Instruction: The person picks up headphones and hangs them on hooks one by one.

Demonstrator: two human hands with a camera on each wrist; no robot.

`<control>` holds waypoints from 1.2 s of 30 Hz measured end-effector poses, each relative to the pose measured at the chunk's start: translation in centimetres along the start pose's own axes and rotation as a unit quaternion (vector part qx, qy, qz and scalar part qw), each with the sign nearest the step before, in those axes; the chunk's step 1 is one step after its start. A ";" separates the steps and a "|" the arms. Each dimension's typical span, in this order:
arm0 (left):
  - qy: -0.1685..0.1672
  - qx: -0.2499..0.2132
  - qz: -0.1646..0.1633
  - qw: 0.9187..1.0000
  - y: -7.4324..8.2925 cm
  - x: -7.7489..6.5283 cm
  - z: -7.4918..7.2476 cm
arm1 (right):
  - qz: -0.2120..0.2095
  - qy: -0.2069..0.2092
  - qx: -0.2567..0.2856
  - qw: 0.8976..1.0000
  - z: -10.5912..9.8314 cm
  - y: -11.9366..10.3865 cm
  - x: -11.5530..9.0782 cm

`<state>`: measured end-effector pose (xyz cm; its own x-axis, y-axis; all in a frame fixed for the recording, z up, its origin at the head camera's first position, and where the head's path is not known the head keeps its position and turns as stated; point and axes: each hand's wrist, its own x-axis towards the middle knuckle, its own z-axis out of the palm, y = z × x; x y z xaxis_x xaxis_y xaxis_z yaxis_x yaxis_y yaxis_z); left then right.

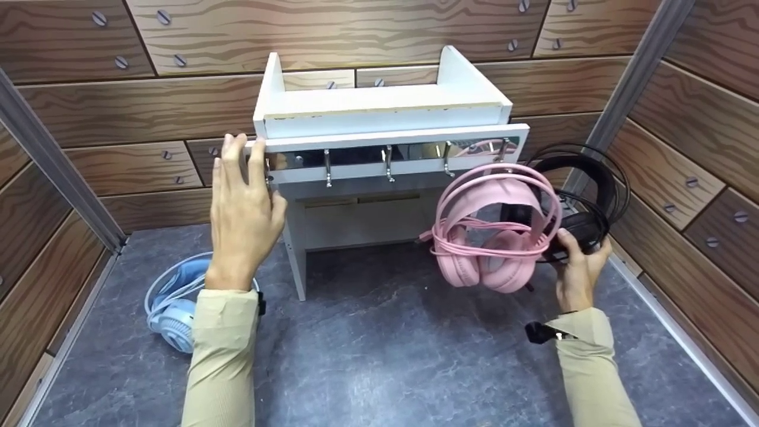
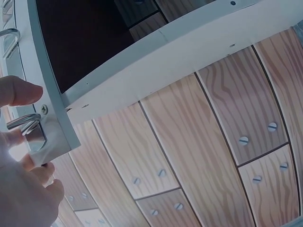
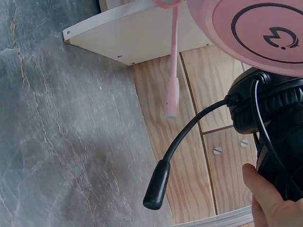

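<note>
My left hand (image 1: 246,213) holds the left end of a white hook rail (image 1: 409,137) on the front of a small white shelf (image 1: 379,98). In the left wrist view its thumb (image 2: 21,92) lies near the end hook (image 2: 28,120), other fingers around the rail's end. Pink headphones (image 1: 501,193), their cable bundled, hang at the rail's right end. Beside them my right hand (image 1: 581,270) grips black headphones (image 1: 584,228) by an ear cup. Their mic boom (image 3: 158,187) points down and left in the right wrist view.
Light-blue headphones (image 1: 178,320) lie on the grey marbled table (image 1: 379,362) at the left, partly behind my left forearm. Several metal hooks (image 1: 388,163) line the rail. Wood-patterned walls (image 1: 705,178) with metal corner posts (image 1: 53,154) enclose the table.
</note>
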<state>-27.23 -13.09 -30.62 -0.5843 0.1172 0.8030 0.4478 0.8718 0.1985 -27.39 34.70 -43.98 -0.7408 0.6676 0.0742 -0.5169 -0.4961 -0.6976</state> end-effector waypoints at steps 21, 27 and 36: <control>0.003 0.003 0.002 1.000 0.1 -0.1 0.0 | -0.009 -0.006 0.018 1.000 -0.8 -0.3 -0.7; -0.005 -0.007 0.001 1.000 0.2 0.1 -0.1 | -0.028 -0.002 0.038 0.999 -1.0 -0.7 -0.6; 0.002 0.000 -0.001 1.000 0.1 -0.1 0.0 | -0.037 0.006 0.059 0.998 -1.6 -0.8 -0.9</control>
<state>-27.14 -13.01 -30.64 -0.5828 0.1143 0.8045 0.4469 0.8719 0.1999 -25.64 35.33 -44.63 -0.6933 0.7117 0.1133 -0.6179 -0.5062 -0.6016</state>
